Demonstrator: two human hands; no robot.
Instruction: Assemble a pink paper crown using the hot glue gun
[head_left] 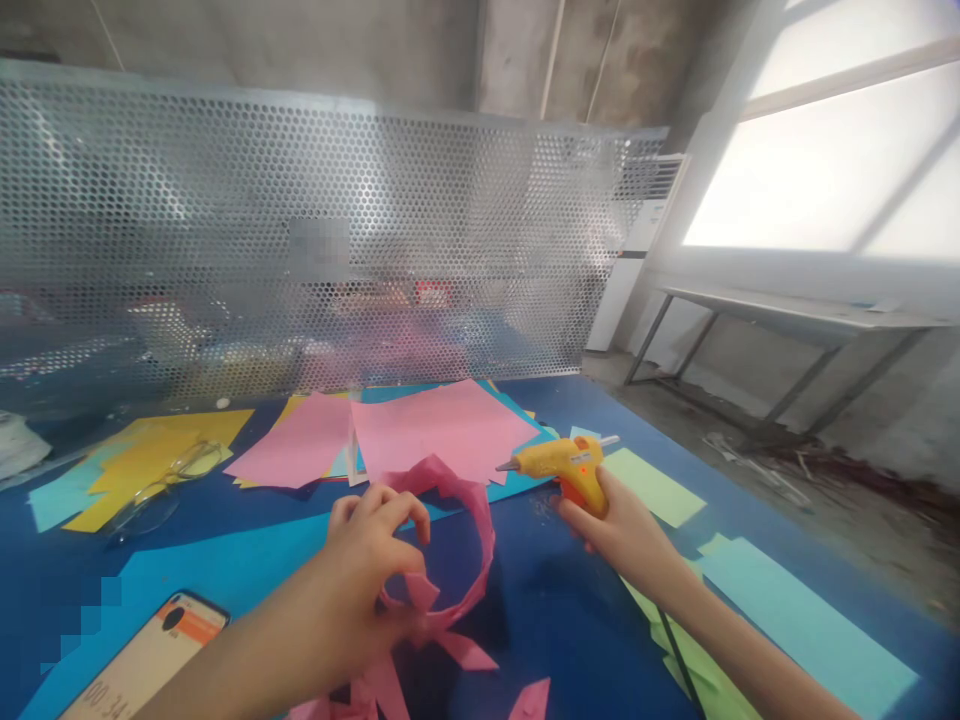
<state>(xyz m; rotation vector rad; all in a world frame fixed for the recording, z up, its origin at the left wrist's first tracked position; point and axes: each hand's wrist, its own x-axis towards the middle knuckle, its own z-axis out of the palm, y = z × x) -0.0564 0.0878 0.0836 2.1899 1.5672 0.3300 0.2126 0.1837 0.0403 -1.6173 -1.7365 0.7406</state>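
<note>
My left hand is closed on a ring of folded pink paper, its fingers at the ring's left side. A small pink paper piece shows by the thumb. My right hand grips a yellow hot glue gun by its handle. The gun's nozzle points left toward the ring, apart from it, and a clear glue stick sticks out behind. Below the ring lie pink paper strips, partly hidden by my left hand.
Pink sheets lie at the back of the blue table, yellow paper and eyeglasses at left. A phone is front left. Green and light-blue sheets lie right. A perforated metal screen stands behind.
</note>
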